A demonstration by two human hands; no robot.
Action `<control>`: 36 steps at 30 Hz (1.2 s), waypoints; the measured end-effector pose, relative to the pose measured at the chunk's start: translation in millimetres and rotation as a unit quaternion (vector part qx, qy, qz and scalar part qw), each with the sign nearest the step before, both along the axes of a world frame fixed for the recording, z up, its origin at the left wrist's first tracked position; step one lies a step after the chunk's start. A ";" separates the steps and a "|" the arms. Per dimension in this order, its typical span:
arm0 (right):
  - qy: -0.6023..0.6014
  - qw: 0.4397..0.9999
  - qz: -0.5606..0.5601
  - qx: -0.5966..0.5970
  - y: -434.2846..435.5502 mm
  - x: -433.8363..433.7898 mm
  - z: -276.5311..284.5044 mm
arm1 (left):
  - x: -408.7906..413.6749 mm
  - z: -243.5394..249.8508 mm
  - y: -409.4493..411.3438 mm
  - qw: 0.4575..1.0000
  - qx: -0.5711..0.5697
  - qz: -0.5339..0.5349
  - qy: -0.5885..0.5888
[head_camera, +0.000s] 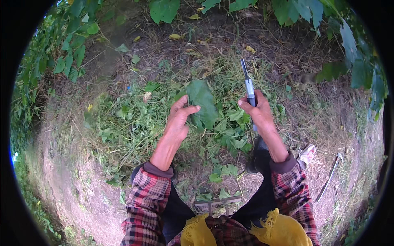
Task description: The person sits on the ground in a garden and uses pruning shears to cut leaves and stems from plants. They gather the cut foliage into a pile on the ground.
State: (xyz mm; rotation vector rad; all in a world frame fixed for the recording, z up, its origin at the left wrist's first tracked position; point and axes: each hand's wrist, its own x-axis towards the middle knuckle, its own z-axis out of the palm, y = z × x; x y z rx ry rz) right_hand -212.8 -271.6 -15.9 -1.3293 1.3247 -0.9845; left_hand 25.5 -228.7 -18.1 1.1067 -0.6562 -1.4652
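My left hand (180, 118) pinches a large green leaf (202, 104) near its left edge, thumb in front. The leaf looks flat or folded and hangs above cut greenery. To its right, my right hand (258, 107) is closed around a tool with a dark grip and a metal shaft (248, 87), pointing up and away from me; its exact kind cannot be told. The tool and the leaf are apart. Beneath both hands lies a spread heap of cut grass and leaves (138, 120).
A sickle-like tool (329, 178) lies on the ground at the right, near a crumpled whitish bag or cloth (307, 155). Broad-leaved foliage (364, 67) hangs at the upper right and left. Between my legs is a low bar-like frame (218, 201). A yellow scarf (280, 227) hangs at my chest.
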 end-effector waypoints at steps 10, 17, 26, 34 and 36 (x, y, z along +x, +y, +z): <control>-0.069 0.989 0.126 0.022 13.9 31.0 -3.3 | -28.9 -0.5 5.0 0.986 -0.023 -0.137 -0.095; -0.056 0.989 0.137 0.005 14.2 35.6 -16.3 | -30.9 1.0 5.4 0.982 -0.022 -0.124 -0.141; -0.081 0.990 0.114 -0.023 13.1 35.0 -24.5 | -32.9 7.4 6.8 0.978 0.025 -0.144 -0.150; 0.042 0.993 0.105 -0.030 16.3 39.4 -15.7 | -32.5 -2.8 9.8 0.966 -0.044 -0.118 -0.225; 0.025 0.995 0.097 -0.023 13.7 36.7 -28.6 | -36.3 -0.6 10.9 0.971 -0.046 -0.115 -0.205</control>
